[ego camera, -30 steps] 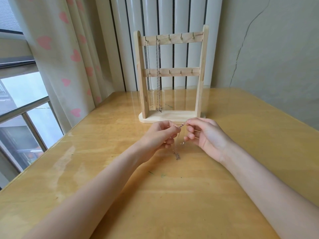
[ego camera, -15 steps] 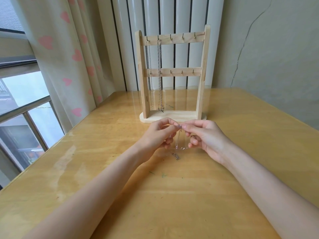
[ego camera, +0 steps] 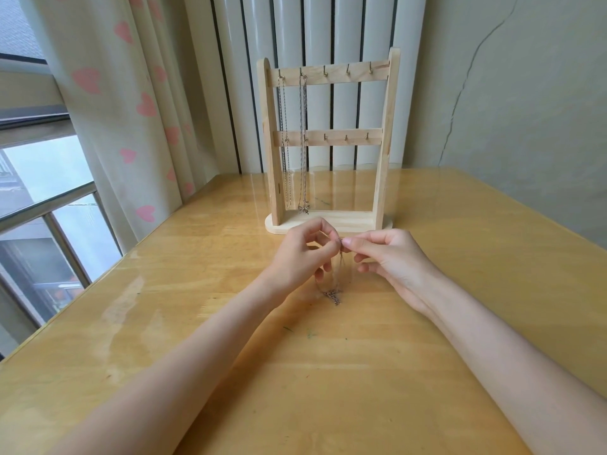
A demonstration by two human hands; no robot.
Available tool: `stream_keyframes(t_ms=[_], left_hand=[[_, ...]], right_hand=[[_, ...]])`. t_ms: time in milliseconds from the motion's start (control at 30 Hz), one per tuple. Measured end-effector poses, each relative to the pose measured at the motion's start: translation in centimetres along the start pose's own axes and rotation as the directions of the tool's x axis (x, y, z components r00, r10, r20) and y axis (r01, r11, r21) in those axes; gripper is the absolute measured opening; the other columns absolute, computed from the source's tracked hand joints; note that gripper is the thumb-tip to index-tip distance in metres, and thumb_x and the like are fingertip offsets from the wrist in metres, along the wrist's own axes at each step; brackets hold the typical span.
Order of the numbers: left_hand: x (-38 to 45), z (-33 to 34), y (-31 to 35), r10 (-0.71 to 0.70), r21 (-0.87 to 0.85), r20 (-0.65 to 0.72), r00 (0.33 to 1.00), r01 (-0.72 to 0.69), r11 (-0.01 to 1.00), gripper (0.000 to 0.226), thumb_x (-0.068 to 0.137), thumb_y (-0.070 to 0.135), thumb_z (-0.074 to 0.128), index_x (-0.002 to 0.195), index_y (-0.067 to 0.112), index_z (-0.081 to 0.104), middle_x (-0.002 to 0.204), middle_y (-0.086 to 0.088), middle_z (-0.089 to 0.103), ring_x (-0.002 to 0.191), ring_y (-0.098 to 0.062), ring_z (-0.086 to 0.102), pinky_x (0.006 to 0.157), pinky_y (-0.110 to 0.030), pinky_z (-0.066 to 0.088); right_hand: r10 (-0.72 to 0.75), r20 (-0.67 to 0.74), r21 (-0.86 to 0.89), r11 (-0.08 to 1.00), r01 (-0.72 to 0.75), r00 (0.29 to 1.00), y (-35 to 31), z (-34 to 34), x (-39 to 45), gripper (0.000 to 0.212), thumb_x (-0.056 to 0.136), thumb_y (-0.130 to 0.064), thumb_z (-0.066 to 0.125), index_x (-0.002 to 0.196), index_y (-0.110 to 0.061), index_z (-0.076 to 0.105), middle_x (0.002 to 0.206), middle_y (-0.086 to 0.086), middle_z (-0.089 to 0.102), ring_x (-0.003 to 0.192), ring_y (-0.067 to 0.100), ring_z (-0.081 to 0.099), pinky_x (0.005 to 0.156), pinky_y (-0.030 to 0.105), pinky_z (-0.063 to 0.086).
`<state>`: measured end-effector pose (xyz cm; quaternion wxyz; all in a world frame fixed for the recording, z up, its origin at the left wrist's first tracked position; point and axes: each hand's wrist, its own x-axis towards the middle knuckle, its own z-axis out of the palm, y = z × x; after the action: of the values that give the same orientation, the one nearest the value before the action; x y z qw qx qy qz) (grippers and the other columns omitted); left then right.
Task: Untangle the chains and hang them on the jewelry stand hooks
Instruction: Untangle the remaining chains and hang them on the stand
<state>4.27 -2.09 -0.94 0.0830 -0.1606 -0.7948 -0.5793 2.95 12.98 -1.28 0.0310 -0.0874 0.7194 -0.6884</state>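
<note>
Fingers (ego camera: pixel 333 246) of both hands around thin chain (ego camera: pixel 332 294), clasp indiscernible.

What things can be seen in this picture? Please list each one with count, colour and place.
wooden jewelry stand: 1, pale wood, far middle of the table
hanging silver chains: 2, silver, on the two leftmost top hooks
thin silver chain in the hands: 1, silver, dangling down to the table
glossy wooden table: 1, yellow-brown, foreground
heart-print curtain: 1, cream with pink hearts, left
window: 1, grey frame, far left
left hand: 1, pinching the chain
right hand: 1, pinching the chain
</note>
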Motion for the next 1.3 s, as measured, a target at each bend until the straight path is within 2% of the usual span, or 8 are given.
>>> stream_keyframes(t_ms=[333,500,633,733,833,900,1067,1300], left_hand=[[0.1,-0.3,0.0,0.012,0.004,0.046,0.999,-0.012,1.000,0.013,0.086,0.003,0.055,0.075,0.010,0.055,0.075,-0.002,0.058,0.055,-0.003,0.058,0.048,-0.019,0.048],[0.1,-0.2,-0.1,-0.085,-0.107,0.066,0.994,0.091,0.990,0.014,0.086,0.013,0.061,0.073,0.010,0.062,0.067,0.001,0.065,0.059,-0.005,0.060,0.056,-0.019,0.051],[0.0,-0.7,-0.1,-0.165,-0.199,0.128,0.978,0.189,0.962,0.015,0.085,0.013,0.062,0.071,0.009,0.066,0.066,-0.002,0.066,0.058,-0.008,0.058,0.057,-0.018,0.051],[0.1,-0.8,-0.1,-0.192,-0.083,0.110,0.975,0.201,0.976,0.011,0.084,0.007,0.062,0.074,0.002,0.065,0.059,-0.001,0.065,0.052,-0.012,0.056,0.055,-0.021,0.052],[0.1,-0.4,-0.1,-0.198,-0.004,0.096,0.976,0.199,0.980,0.009,0.083,-0.001,0.058,0.075,-0.001,0.063,0.050,0.000,0.062,0.049,-0.014,0.054,0.052,-0.022,0.051],[0.1,-0.2,-0.1,-0.204,0.001,0.088,0.975,0.205,0.979,0.010,0.083,-0.001,0.057,0.074,0.001,0.061,0.051,-0.002,0.060,0.050,-0.015,0.055,0.054,-0.024,0.051],[0.0,-0.4,0.0,-0.278,-0.088,0.152,0.949,0.293,0.952,0.012,0.086,0.008,0.054,0.076,0.006,0.060,0.065,-0.005,0.058,0.062,-0.012,0.057,0.066,-0.025,0.056],[0.1,-1.2,-0.1,-0.295,0.037,0.309,0.904,0.299,0.954,0.019,0.087,0.006,0.052,0.070,0.007,0.060,0.054,0.004,0.060,0.054,-0.006,0.056,0.059,-0.016,0.051]], right_hand=[[0.045,0.069,0.065,0.997,-0.050,0.997,-0.2,-0.5,0.1,0.006,0.079,-0.008,0.067,0.078,-0.005,0.071,0.078,0.001,0.068,0.073,0.012,0.051,0.056,0.022,0.038],[-0.074,0.004,-0.190,0.979,0.073,0.997,-0.3,-0.3,0.0,0.014,0.077,-0.013,0.066,0.073,-0.001,0.069,0.083,0.007,0.065,0.071,0.014,0.048,0.063,0.024,0.037],[-0.217,-0.004,-0.358,0.912,0.201,0.976,-0.6,0.1,0.0,0.011,0.077,-0.011,0.068,0.066,-0.009,0.065,0.090,-0.006,0.048,0.071,0.006,0.046,0.065,0.007,0.037],[-0.344,0.090,-0.564,0.756,0.332,0.935,-0.5,0.3,-0.1,0.020,0.075,-0.012,0.069,0.059,-0.018,0.058,0.089,-0.008,0.041,0.076,0.004,0.045,0.063,0.005,0.034],[-0.432,0.203,-0.753,0.505,0.422,0.879,-0.1,0.3,-0.3,0.015,0.078,-0.015,0.064,0.065,-0.012,0.057,0.096,-0.005,0.037,0.080,0.007,0.041,0.072,0.020,0.039],[-0.483,0.230,-0.803,0.396,0.445,0.845,0.0,0.4,-0.3,0.013,0.079,-0.015,0.060,0.069,-0.007,0.056,0.099,-0.005,0.035,0.083,0.012,0.041,0.074,0.032,0.045],[-0.634,0.283,-0.811,0.242,0.532,0.720,0.0,0.7,-0.3,0.014,0.075,-0.008,0.059,0.064,-0.005,0.051,0.094,-0.003,0.034,0.084,0.007,0.033,0.067,0.027,0.042],[-0.378,0.259,-0.612,0.647,0.454,0.889,0.5,0.4,0.2,0.020,0.071,-0.011,0.065,0.058,-0.016,0.051,0.093,-0.006,0.035,0.074,-0.004,0.039,0.066,0.009,0.029]])
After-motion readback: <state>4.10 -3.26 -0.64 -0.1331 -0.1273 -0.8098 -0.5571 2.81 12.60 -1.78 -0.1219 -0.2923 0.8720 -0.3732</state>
